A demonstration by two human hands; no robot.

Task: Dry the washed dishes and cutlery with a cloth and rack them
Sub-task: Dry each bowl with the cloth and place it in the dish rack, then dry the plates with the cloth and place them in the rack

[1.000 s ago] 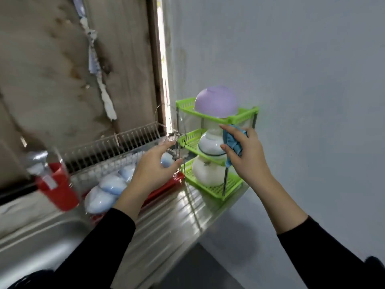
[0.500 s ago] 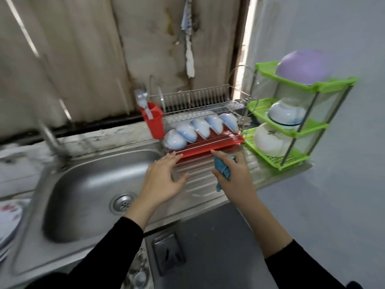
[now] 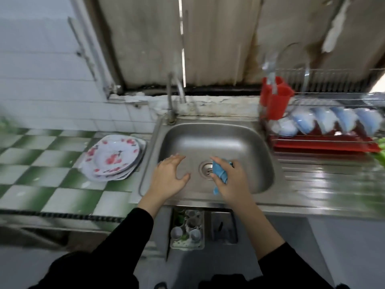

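Observation:
My right hand point(image 3: 231, 180) grips a crumpled blue cloth point(image 3: 219, 172) above the steel sink point(image 3: 256, 142), near the drain. My left hand point(image 3: 168, 177) hovers over the sink's left side with fingers spread, holding nothing. A stack of white plates with red flowers point(image 3: 113, 156) lies on the green-and-white checked counter point(image 3: 41, 163) left of the sink. At the right, a wire dish rack on a red tray point(image 3: 325, 143) holds a row of pale blue bowls point(image 3: 327, 123). A red cutlery cup point(image 3: 275, 99) with a spoon stands at the rack's left end.
A tap point(image 3: 173, 94) rises behind the sink. The ribbed steel drainboard point(image 3: 329, 180) stretches to the right, with a green edge point(image 3: 382, 151) at the frame border. Below the sink front sits a small tray of cups point(image 3: 187, 230). A worn wooden wall stands behind.
The view swung left from the green rack and dish rack to the sink. Both hands moved left with it, now over the basin; the right hand still holds the cloth.

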